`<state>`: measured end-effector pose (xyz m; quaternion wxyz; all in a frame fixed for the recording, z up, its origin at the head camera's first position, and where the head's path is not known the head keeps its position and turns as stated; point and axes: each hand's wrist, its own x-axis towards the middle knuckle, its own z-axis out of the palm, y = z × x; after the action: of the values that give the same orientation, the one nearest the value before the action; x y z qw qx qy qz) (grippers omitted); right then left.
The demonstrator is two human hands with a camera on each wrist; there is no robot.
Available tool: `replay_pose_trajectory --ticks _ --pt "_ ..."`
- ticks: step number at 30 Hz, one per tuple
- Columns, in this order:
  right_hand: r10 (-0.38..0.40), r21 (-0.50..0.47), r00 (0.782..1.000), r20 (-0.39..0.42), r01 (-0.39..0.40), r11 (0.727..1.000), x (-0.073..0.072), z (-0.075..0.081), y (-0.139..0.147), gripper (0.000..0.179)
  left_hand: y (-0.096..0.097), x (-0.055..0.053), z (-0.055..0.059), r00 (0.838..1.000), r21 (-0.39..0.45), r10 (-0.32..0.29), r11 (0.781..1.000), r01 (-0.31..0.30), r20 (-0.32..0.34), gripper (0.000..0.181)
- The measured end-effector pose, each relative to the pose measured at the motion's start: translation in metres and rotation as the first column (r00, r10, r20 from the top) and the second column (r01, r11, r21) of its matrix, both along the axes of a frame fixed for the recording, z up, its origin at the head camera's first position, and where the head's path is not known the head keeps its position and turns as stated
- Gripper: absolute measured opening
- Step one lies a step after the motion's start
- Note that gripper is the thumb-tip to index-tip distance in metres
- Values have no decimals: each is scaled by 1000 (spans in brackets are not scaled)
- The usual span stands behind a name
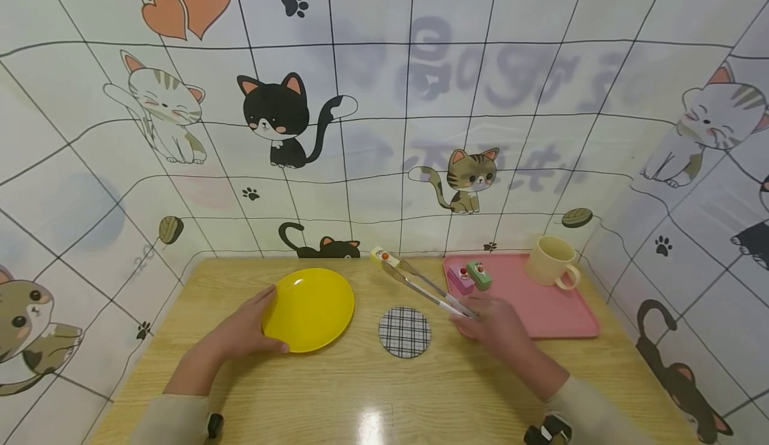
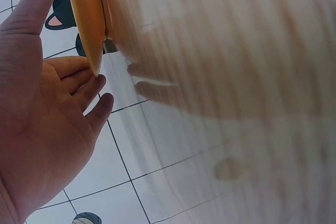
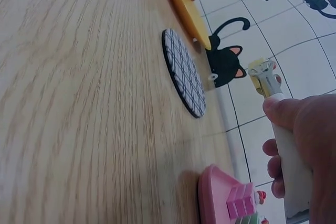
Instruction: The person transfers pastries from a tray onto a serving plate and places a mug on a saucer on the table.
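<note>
My left hand (image 1: pixel 243 328) holds the left rim of a round yellow plate (image 1: pixel 309 310) on the table, thumb at the near side and fingers farther back. In the left wrist view, the fingertips meet the plate's edge. Metal tongs with white handles (image 3: pixel 287 156) are in my right hand (image 1: pixel 495 325), pointing back and left. Their tips pinch a small yellow toy cake slice (image 1: pixel 384 257), raised above the table between plate and tray. Pink (image 1: pixel 460 281) and green (image 1: pixel 478 275) toy cake slices lie on the pink tray (image 1: pixel 541 321), just beyond the right hand.
A round checked coaster (image 1: pixel 405 332) lies between the plate and the tray. On the tray's back right stands a pale yellow mug (image 1: pixel 549 261). A cat-patterned, gridded wall covering (image 1: pixel 372 98) rises behind the wooden table (image 1: pixel 324 391) and along both sides.
</note>
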<state>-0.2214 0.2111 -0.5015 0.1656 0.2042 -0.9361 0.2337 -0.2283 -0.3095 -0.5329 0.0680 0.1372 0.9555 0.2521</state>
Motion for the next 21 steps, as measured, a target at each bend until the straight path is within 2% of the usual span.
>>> replay_pose_trajectory --ticks 5,12,21 --pt "38 14 999 -6 -38 999 -3 1 -13 42 0 0 -1 1000 -1 0 1000 0 0 132" --pt "50 31 998 38 -51 998 -9 -2 -33 35 0 0 -1 1000 -11 4 1000 -4 -5 132" --pt "63 51 994 86 -68 996 -11 -5 -56 36 1 0 2 1000 0 3 1000 -3 -3 131"
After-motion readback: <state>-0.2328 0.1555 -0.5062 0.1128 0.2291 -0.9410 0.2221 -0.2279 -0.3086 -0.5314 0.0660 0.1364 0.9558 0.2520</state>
